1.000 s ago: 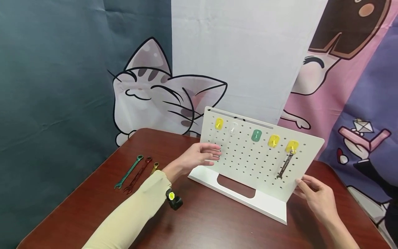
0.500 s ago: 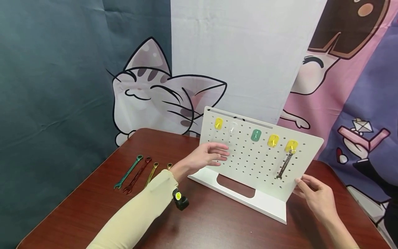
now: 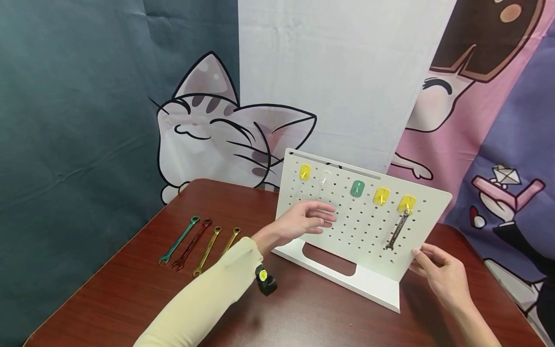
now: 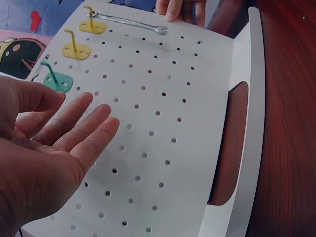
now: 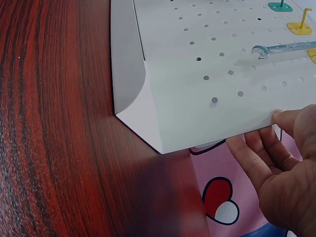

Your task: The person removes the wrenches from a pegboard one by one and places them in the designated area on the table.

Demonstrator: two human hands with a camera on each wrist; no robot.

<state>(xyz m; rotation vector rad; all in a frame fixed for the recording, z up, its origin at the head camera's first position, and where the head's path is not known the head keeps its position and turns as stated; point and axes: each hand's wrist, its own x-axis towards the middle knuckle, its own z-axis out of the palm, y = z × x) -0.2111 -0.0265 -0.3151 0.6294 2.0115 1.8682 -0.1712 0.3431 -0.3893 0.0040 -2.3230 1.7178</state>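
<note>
My left hand point(image 3: 301, 222), fingers loosely extended, hovers in front of the white pegboard point(image 3: 368, 241) and holds nothing. In the left wrist view its thumb and fingers are spread near a green hook point(image 4: 58, 81). My right hand point(image 3: 444, 279) pinches the board's right edge; the right wrist view shows the thumb point(image 5: 286, 120) on the front face and fingers behind. From the rightmost yellow hook point(image 3: 407, 202) hangs a silver combination wrench point(image 3: 397, 231). On the table at left lie a green wrench point(image 3: 181, 239), a red wrench point(image 3: 193, 243) and two gold wrenches point(image 3: 208, 250), one partly behind my sleeve.
The board stands on a white base point(image 3: 377, 289) on a dark red wooden table point(image 3: 303, 313). Other hooks on it are yellow point(image 3: 305, 172), clear point(image 3: 325, 178) and yellow point(image 3: 381, 196). A printed cartoon curtain point(image 3: 277, 72) hangs behind the table.
My left hand has moved rightward across the front of the board, uncovering the two gold wrenches more. The right hand stays at the board's edge.
</note>
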